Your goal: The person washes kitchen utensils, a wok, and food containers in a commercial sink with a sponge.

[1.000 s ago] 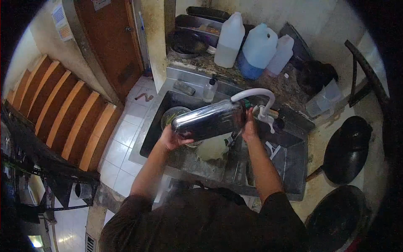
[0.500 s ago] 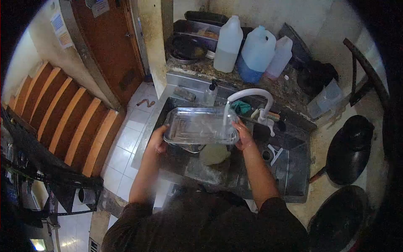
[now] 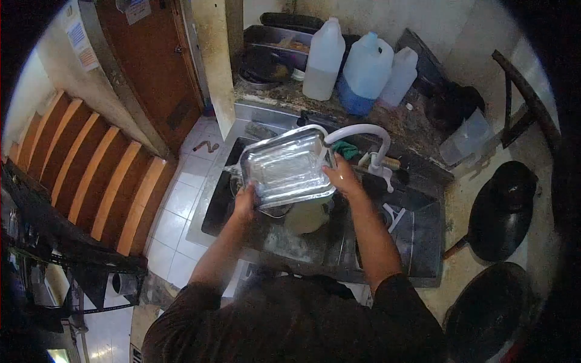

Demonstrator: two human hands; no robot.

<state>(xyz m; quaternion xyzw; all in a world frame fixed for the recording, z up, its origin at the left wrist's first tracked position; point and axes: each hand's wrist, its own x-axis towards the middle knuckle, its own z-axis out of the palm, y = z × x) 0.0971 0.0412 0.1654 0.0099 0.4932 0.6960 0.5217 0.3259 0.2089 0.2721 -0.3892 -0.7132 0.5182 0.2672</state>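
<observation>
Both hands grip the metal tray (image 3: 285,169) over the sink (image 3: 315,242). Left hand (image 3: 245,202) clasps its lower edge, right hand (image 3: 344,176) the side by the white faucet (image 3: 363,134).

Both hands tilt a metal tray (image 3: 285,168) over a dark sink (image 3: 315,239) | left hand (image 3: 245,202) grips its lower edge, right hand (image 3: 342,176) its right side | white faucet (image 3: 362,134) arches just beside it | three plastic jugs (image 3: 363,72) line the counter behind.
</observation>
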